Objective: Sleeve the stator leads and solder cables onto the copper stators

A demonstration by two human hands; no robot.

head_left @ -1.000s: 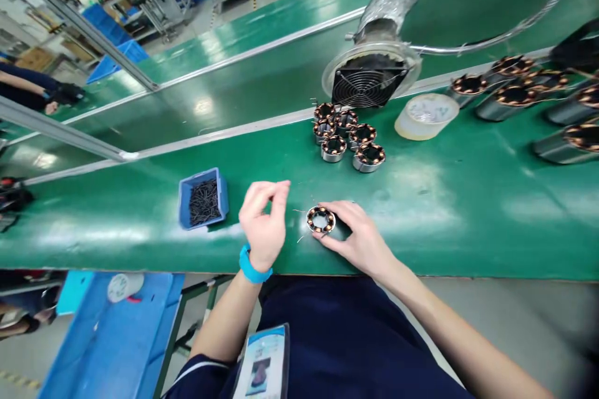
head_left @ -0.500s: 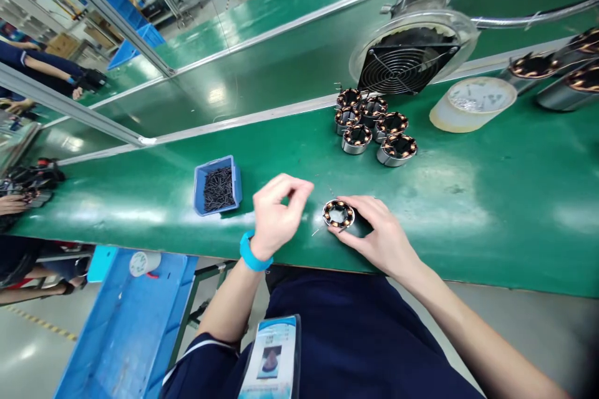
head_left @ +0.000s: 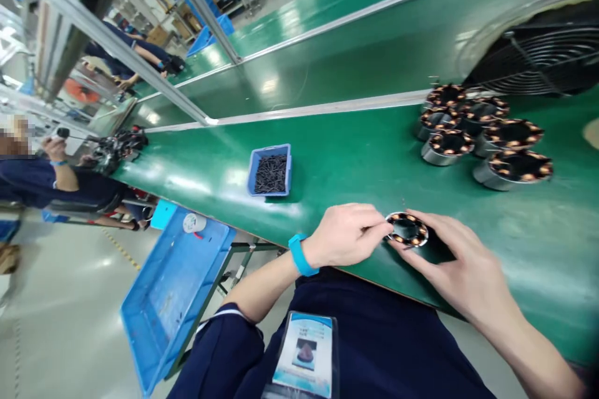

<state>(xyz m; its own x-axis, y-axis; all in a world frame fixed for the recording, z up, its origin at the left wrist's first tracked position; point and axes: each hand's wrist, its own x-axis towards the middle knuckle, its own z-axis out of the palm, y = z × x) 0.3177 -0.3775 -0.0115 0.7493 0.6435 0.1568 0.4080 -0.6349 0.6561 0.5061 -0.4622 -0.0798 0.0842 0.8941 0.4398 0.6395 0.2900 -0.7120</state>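
A ring-shaped motor stator point(head_left: 389, 238) with copper windings sits low over the green bench. My right hand point(head_left: 461, 255) grips it from the right, thumb at the near side and fingers at the far side. My left hand point(head_left: 349, 234), with a turquoise band at the wrist, is closed in a pinch at the stator's left rim. Whatever lies between those fingertips is too small to make out. Left of the hands, a small blue bin point(head_left: 270, 169) holds many short thin black pieces.
Several more stators point(head_left: 447, 148) are grouped at the back right, beside a black fan guard point(head_left: 543, 59). A large blue tray point(head_left: 156, 299) stands below the bench's front edge. Another person point(head_left: 60, 177) is at the far left. A metal post point(head_left: 154, 72) rises behind the bench.
My left hand has moved right, from above the bench to the stator's left rim. My right hand keeps its grip. The camera view has turned left.
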